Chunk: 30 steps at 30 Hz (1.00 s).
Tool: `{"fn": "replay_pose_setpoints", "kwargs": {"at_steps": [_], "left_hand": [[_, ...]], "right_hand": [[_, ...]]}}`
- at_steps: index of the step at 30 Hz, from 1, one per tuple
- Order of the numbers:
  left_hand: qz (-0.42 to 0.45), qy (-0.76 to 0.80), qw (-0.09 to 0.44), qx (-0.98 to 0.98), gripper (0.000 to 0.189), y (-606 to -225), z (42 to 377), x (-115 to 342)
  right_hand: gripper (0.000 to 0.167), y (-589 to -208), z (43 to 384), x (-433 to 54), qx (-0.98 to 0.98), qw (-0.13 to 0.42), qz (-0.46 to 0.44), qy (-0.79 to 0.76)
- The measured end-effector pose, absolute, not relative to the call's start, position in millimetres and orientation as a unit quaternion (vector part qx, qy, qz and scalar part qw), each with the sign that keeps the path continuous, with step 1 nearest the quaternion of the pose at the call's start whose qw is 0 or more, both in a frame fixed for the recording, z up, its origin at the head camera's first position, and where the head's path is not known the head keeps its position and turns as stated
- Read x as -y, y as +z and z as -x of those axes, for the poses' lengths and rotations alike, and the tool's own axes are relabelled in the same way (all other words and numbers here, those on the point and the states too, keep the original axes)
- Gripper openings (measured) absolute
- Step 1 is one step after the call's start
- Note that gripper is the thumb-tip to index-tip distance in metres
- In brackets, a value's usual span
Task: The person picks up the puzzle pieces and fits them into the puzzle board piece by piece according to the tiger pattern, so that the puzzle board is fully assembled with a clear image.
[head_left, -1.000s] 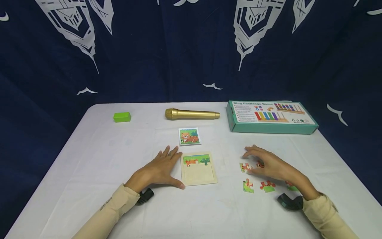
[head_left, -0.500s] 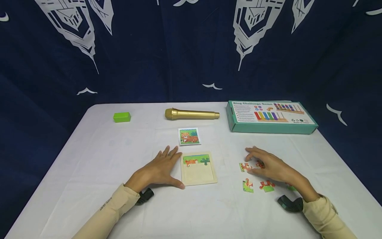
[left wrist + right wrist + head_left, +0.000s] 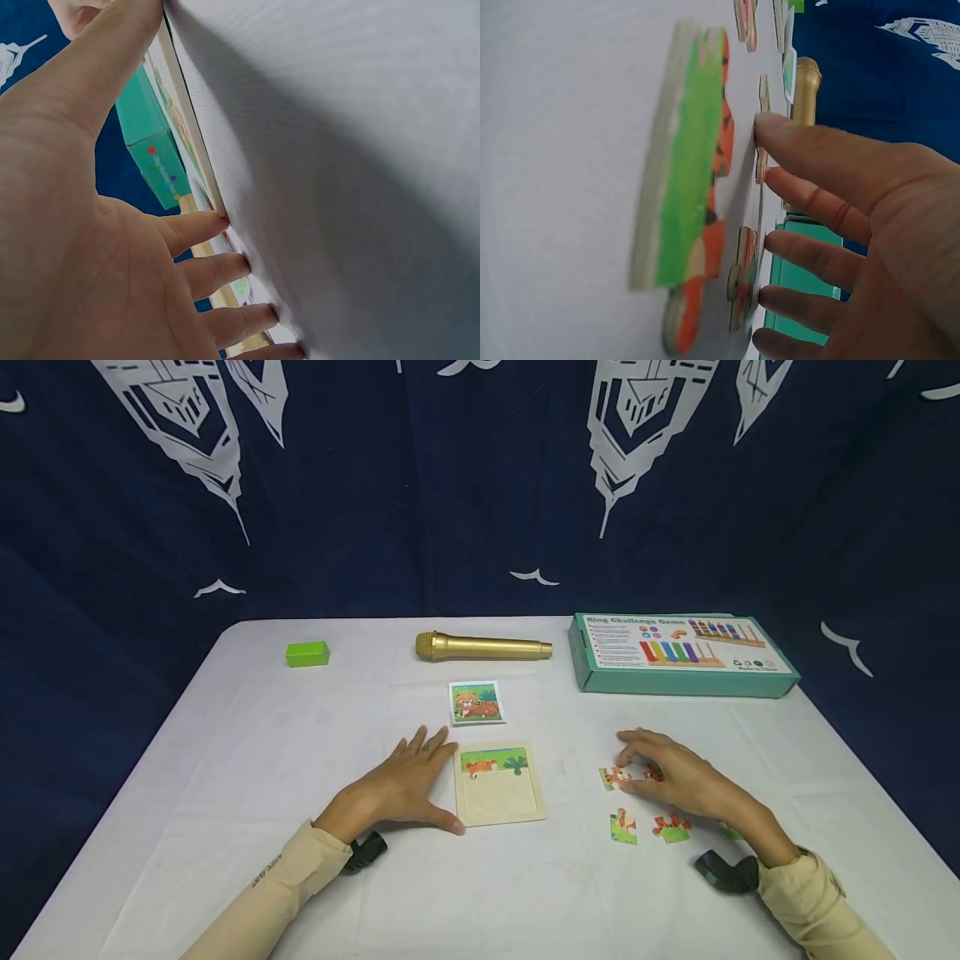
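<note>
Spread out flat, my left hand (image 3: pixel 401 789) touches the left edge of a square wooden puzzle board (image 3: pixel 501 802) with thumb and index finger. Along the board's top lie fitted pieces showing part of a tiger and a plant; bare wood shows below. Over at the right, my right hand (image 3: pixel 678 781) pinches a tiger puzzle piece (image 3: pixel 607 778) between thumb and index finger, low at the cloth. Another piece (image 3: pixel 654 772) lies partly under that hand. Nearer me are a corner piece (image 3: pixel 623 828), a green-and-orange piece (image 3: pixel 672 829) and one (image 3: pixel 731 832) mostly hidden by the wrist.
A tiger picture card (image 3: pixel 477 702) lies just beyond the board. Farther back are a gold microphone (image 3: pixel 483 647), a green block (image 3: pixel 307 654) and a teal game box (image 3: pixel 686 681). White cloth (image 3: pixel 480 893) covers the table, with a dark blue curtain (image 3: pixel 412 485) behind.
The tiger piece at my right fingertips has shifted slightly left, with thumb and index finger closing in on it. My left hand and the board have stayed put.
</note>
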<state>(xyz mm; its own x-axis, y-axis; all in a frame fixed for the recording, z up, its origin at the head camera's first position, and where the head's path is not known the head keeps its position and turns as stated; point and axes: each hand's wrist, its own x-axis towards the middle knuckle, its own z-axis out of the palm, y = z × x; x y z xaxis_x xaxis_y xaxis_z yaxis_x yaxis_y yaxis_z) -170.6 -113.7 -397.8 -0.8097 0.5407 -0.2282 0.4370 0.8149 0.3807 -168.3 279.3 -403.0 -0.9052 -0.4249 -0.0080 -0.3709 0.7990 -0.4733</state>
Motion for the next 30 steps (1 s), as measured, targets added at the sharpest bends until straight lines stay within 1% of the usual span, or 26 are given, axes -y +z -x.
{"fn": "replay_pose_setpoints", "kwargs": {"at_steps": [7,14,21,26,30], "left_hand": [[-0.258,0.156,0.168,-0.939,0.118,-397.7,170.6,113.3],[-0.260,0.154,0.166,-0.939,0.118,-398.0,171.1,113.4],[-0.261,0.155,0.167,-0.938,0.118,-397.5,171.3,113.0],[-0.259,0.155,0.167,-0.938,0.118,-397.6,171.1,113.1],[-0.259,0.156,0.167,-0.939,0.118,-397.8,171.0,113.4]], "right_hand": [[0.022,-399.0,168.2,-279.3,-0.940,0.029,0.215,-0.263],[0.025,-398.1,172.9,-280.7,-0.922,0.031,0.208,-0.324],[0.034,-398.0,175.2,-280.7,-0.925,0.024,0.198,-0.323],[0.029,-397.7,176.2,-278.7,-0.928,0.032,0.183,-0.322],[0.028,-398.9,177.2,-276.5,-0.920,0.041,0.187,-0.342]]}}
